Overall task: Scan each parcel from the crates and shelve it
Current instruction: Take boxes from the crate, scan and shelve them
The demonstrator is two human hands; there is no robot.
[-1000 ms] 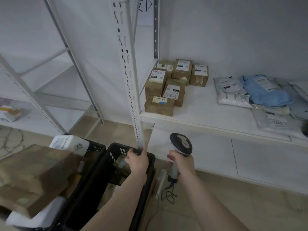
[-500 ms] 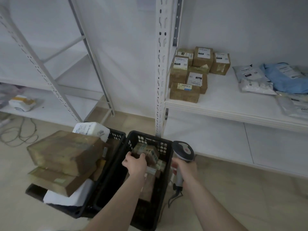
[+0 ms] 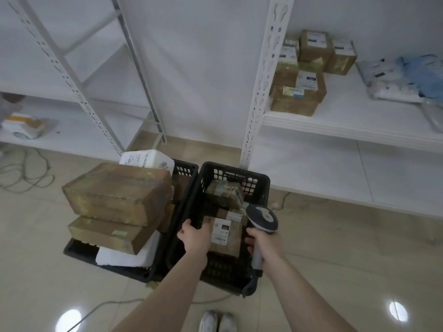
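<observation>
In the crate [image 3: 230,178], left hand's fingers [image 3: 203,230] hidden.

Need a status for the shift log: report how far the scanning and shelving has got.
Done: cardboard boxes and poly mailers sit on the shelf. In hand: left hand grips a labelled parcel in the right crate; right hand holds the scanner. Left: the left crate is piled high.

Beige tiled floor [image 3: 335,271], carrying two black crates [image 3: 261,185] side by side plus loose grey cables [image 3: 26,173] at left. White shelf [image 3: 347,121] at right, bearing stacked brown boxes [image 3: 297,97] and pale mailer bags [image 3: 393,89]
</observation>
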